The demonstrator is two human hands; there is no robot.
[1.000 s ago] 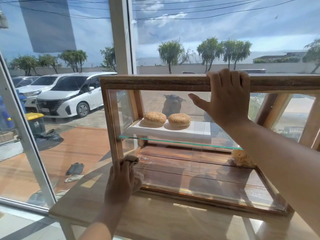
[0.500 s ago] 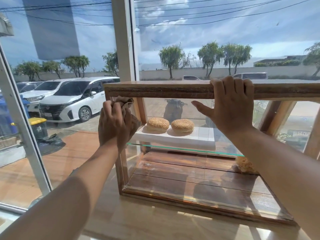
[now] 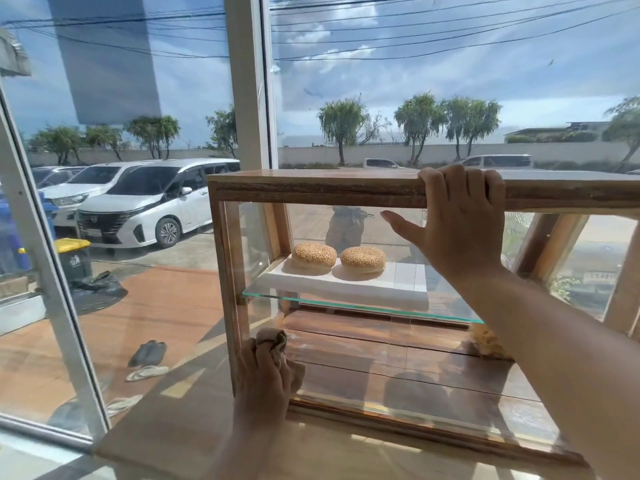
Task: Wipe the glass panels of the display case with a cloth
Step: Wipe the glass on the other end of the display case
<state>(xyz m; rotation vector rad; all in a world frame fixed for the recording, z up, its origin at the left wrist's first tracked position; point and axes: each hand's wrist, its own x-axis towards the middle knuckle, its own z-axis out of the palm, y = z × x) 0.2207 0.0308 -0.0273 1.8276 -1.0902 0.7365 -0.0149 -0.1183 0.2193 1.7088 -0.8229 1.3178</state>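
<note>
A wooden display case [image 3: 311,190] with glass panels stands on a light wooden table [image 3: 194,431]. My left hand [image 3: 265,379] grips a bunched beige cloth [image 3: 273,341] and presses it against the lower left corner of the front glass [image 3: 398,386]. My right hand [image 3: 457,223] holds the case's top front edge, fingers curled over the wood and thumb stretched out over the glass. Inside, two sesame buns [image 3: 313,257] lie on a white tray [image 3: 346,285] on the glass shelf.
Another pastry [image 3: 486,341] lies on the case's wooden floor at the right, partly behind my forearm. Large windows [image 3: 138,237] stand close behind and to the left of the table. The table's left edge lies near the window frame [image 3: 52,289].
My left hand with the cloth has moved from the upper left corner of the front glass down to the lower left corner. My right hand stays on the top edge.
</note>
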